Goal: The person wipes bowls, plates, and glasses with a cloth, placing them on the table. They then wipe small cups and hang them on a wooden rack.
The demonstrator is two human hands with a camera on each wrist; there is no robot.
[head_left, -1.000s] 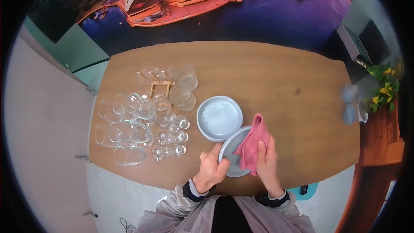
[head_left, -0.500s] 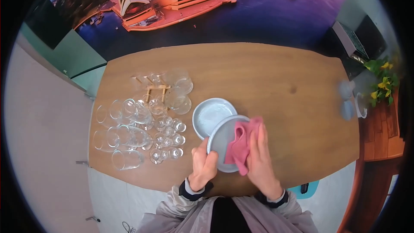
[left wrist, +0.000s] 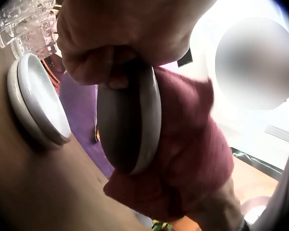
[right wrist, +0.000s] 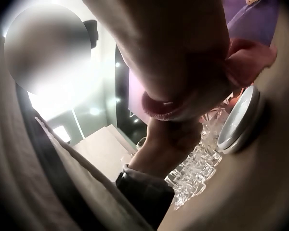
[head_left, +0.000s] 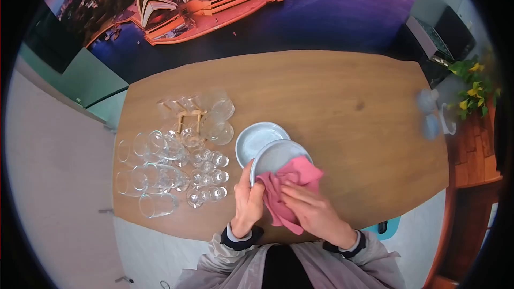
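The held dish (head_left: pixel 276 156), pale and round with a raised rim, lies between the two hands, above the part of the table (head_left: pixel 369 144) nearest the person's body. It sits just up and to the right of the left hand (head_left: pixel 248 203) in the head view, its open face turned up toward that camera. The left hand grips its left side, with fingers curled round the rim.

A pink cloth (head_left: pixel 294 176) covers the dish's lower right part and hangs past the rim. The right hand (head_left: pixel 316 214) lies on the cloth and presses it against the dish, fingers extended and close together; the right wrist view is dark, so the thumb's place cannot be told.

Beyond the held dish, two stacked dishes (left wrist: pixel 43 101) rest on the table, left of its middle. The held dish overlaps them in the head view, but the left wrist view shows it apart from them. Clear glasses (head_left: pixel 166 176) stand and lie in rows toward the table's left edge.
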